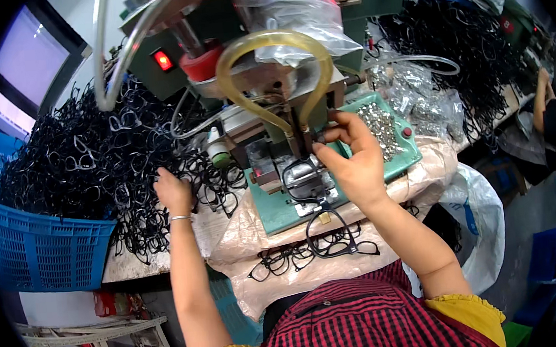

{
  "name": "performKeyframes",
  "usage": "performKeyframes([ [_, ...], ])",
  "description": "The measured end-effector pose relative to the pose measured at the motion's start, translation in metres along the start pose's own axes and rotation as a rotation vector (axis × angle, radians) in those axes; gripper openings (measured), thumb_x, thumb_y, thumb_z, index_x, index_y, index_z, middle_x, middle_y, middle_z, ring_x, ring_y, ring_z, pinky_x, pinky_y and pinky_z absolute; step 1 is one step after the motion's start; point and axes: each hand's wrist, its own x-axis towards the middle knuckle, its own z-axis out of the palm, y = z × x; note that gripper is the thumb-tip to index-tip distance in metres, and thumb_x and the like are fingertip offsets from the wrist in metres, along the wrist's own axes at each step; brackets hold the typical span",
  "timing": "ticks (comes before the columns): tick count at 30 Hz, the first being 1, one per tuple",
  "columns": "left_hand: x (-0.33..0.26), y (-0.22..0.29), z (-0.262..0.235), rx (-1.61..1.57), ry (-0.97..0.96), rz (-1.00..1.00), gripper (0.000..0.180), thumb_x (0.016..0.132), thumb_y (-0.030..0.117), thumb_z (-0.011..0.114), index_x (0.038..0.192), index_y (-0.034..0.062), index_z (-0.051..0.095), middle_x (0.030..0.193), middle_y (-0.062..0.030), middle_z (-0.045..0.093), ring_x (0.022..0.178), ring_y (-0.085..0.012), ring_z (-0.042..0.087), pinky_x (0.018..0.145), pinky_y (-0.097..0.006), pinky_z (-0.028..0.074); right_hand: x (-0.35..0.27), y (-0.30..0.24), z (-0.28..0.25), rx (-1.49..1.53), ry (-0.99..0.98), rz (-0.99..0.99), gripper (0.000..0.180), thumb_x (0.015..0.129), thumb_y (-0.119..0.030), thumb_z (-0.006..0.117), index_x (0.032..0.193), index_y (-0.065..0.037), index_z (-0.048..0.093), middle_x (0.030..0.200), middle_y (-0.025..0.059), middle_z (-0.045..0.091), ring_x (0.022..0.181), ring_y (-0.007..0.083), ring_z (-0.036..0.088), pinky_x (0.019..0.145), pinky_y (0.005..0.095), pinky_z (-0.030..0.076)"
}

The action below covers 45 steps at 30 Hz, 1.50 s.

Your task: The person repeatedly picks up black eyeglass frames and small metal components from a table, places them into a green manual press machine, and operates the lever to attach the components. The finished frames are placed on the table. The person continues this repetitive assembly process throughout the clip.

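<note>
A black eyeglass frame (331, 231) sits at the bench press (298, 105), one rim under the tool and the other hanging toward me over the front edge. Beside the tool, my right hand (359, 160) is closed, thumb and fingers drawn together by the frame's upper end; what lies between the fingertips is too small to make out. My left hand (174, 194) reaches to the edge of a big pile of dark eyeglass frames (84, 154). Its fingers are curled down among them, and their tips are hidden, so what they grip does not show.
A green tray (409, 155) of small metal parts stands right of the press, plastic bags (416, 95) behind it. Several frames (285, 259) lie along the near edge. A blue basket (46, 240) stands at left. More frames (460, 58) and another person's arm (541, 101) are at right.
</note>
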Motion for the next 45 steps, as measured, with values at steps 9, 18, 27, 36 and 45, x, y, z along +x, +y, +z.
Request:
performKeyframes([
  [9, 0.022, -0.038, -0.122, 0.098, -0.542, 0.269, 0.075, 0.065, 0.036, 0.086, 0.12, -0.0058, 0.057, 0.115, -0.0262, 0.067, 0.11, -0.0383, 0.065, 0.093, -0.043, 0.052, -0.008, -0.03, 0.013, 0.336, -0.08, 0.178, 0.047, 0.084, 0.004, 0.066, 0.128, 0.005, 0.049, 0.103, 0.0103, 0.068, 0.095, 0.0125, 0.063, 0.089, 0.0273, 0.047],
  [18, -0.137, 0.056, -0.189, -1.495, 0.313, -0.07, 0.022, 0.102, 0.018, 0.055, 0.085, 0.0049, 0.062, 0.082, -0.0011, 0.061, 0.059, -0.0083, 0.05, 0.055, -0.024, 0.043, -0.028, -0.002, -0.105, -0.871, -0.024, -0.105, 0.032, 0.077, -0.011, 0.074, 0.107, -0.003, 0.07, 0.105, 0.0144, 0.068, 0.104, 0.0322, 0.06, 0.094, 0.0428, 0.046],
  [27, -0.141, 0.139, -0.191, -1.198, 0.154, 1.239, 0.015, 0.08, 0.004, 0.07, 0.094, 0.0096, 0.069, 0.1, -0.0078, 0.076, 0.089, -0.0298, 0.071, 0.097, -0.057, 0.047, 0.002, 0.059, -0.1, -1.04, 0.153, -0.29, 0.009, 0.077, -0.011, 0.075, 0.082, -0.007, 0.07, 0.085, 0.0114, 0.066, 0.091, 0.0328, 0.06, 0.083, 0.043, 0.047],
  [36, -0.135, 0.141, -0.193, -1.169, 0.016, 1.313, 0.025, 0.073, 0.006, 0.07, 0.097, 0.0092, 0.072, 0.107, -0.0057, 0.074, 0.078, -0.0253, 0.068, 0.096, -0.053, 0.048, 0.037, 0.065, -0.119, -0.8, 0.29, -0.18, 0.013, 0.088, -0.014, 0.068, 0.095, -0.004, 0.073, 0.093, 0.014, 0.072, 0.088, 0.031, 0.068, 0.08, 0.0383, 0.052],
  [45, -0.212, 0.104, -0.157, -1.166, 0.289, 0.884, 0.034, 0.079, 0.013, 0.077, 0.11, 0.0072, 0.066, 0.132, -0.0168, 0.063, 0.121, -0.0362, 0.061, 0.104, -0.049, 0.044, 0.025, 0.082, -0.087, -0.959, 0.169, -0.298, 0.011, 0.088, -0.011, 0.068, 0.097, -0.005, 0.07, 0.09, 0.0132, 0.07, 0.084, 0.0321, 0.067, 0.076, 0.0402, 0.051],
])
